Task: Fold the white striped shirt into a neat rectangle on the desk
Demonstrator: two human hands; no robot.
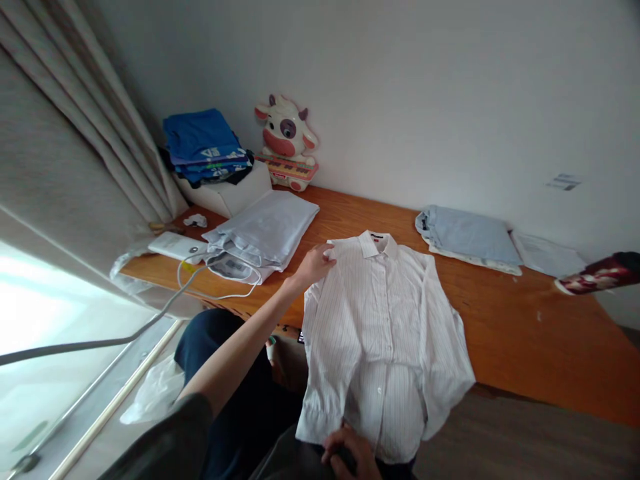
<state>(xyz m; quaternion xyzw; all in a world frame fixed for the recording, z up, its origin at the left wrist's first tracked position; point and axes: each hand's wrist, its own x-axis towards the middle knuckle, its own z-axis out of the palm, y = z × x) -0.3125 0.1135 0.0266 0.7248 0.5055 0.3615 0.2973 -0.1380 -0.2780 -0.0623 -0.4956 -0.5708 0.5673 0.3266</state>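
A white striped button-up shirt lies face up, its collar toward the wall and its lower part hanging over the table's front edge. My left hand has its fingers closed on the shirt's left-side shoulder. Low in the view, my right hand is curled at the bottom of the shirt, beside the sleeve cuff, with its fingers closed on the cloth. The shirt is buttoned, and both sleeves run down along its sides.
Folded pale clothes lie left on the wooden table, near a white phone-like device and cable. Behind are blue folded clothes on a white box and a cow toy keyboard. Right are folded garments and a dark red tumbler.
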